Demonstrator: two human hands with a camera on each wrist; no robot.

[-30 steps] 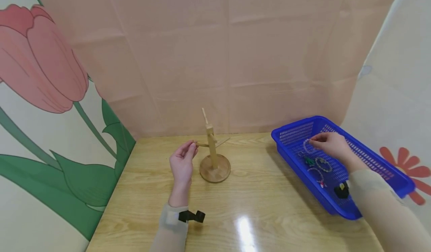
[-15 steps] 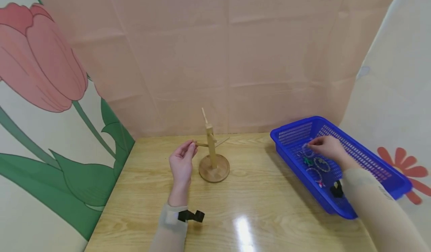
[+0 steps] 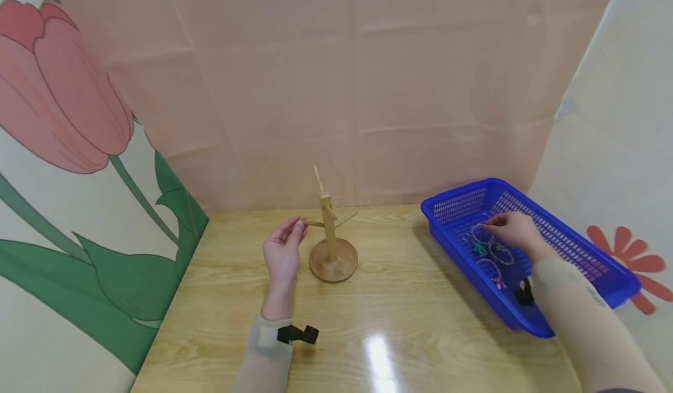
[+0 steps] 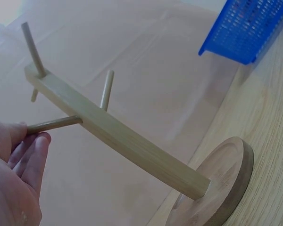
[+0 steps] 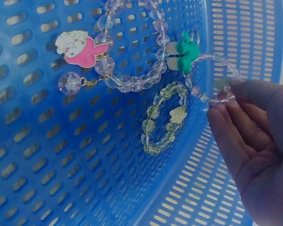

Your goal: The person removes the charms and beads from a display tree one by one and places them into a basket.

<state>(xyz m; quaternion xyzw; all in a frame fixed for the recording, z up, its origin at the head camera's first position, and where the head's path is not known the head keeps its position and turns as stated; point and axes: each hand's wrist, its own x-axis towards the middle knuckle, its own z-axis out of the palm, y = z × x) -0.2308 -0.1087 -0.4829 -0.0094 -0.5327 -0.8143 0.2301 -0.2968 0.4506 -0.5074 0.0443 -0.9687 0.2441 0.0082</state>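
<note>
My left hand (image 3: 283,253) pinches one peg (image 4: 56,124) of a wooden stand (image 3: 329,232) between thumb and fingers. The stand is upright on a round base (image 4: 240,160), and its other pegs are bare. Over on the right, my right hand (image 3: 514,232) reaches into a blue basket (image 3: 440,238). Its thumb and fingertips pinch a clear beaded bracelet (image 5: 218,58). Close by lies a green charm (image 5: 187,52). A pale green bracelet (image 5: 149,125) and a pinkish bracelet (image 5: 132,85) with a pink character charm (image 5: 82,59) lie on the basket's floor.
A black item (image 3: 524,292) sits in the basket near my right sleeve. The wooden table (image 3: 399,282) ends at a pink cloth backdrop (image 3: 389,118). A tulip-printed panel (image 3: 68,101) stands at left and a flower-printed one (image 3: 620,165) at right.
My right hand has gone slightly lower into the basket with the bracelet, which now hangs nearer the other bracelets. My left hand stays on the peg.
</note>
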